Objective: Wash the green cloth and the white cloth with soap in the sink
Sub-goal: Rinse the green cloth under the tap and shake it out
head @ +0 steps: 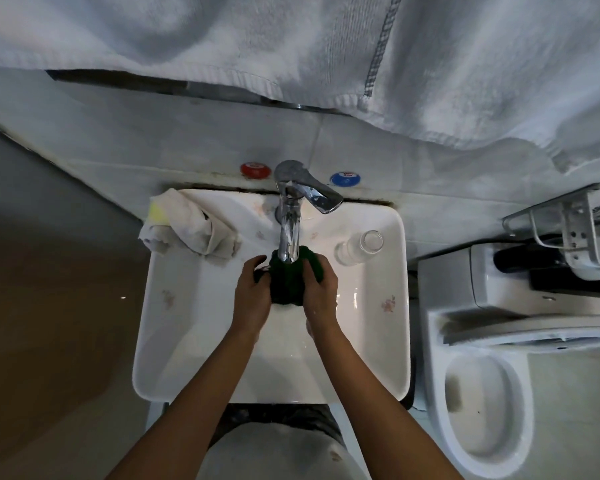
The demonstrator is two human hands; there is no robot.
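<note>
Floor: brown floor (49, 306) at the far left, beside the basin.
White cloth: the white cloth (191, 230) lies crumpled on the back left corner of the sink, draped over the rim; a yellow patch shows at its left edge; no hand touches it.
Sink: white rectangular sink (392, 341) with small flower prints on its inner walls.
Left hand: the left hand (252, 296) has its fingers curled round the left side of the green cloth, gripping it over the basin.
Green cloth: the green cloth (286, 282) is bunched into a dark wad between both hands, directly under the spout, above the middle of the bowl.
Tap: chrome tap (290, 216) stands at the back centre, its lever angled to the right; a red cap (254, 169) and a blue cap (345, 178) sit on the wall on either side.
Right hand: the right hand (321, 289) wraps its fingers over the right side of the wad, holding it tight.
Glass: a clear glass (359, 247) lies on the right rim, well apart from the hands.
Toilet: white toilet (489, 410) at the right, lid up.
Towel: a white towel (291, 46) hangs across the top.
</note>
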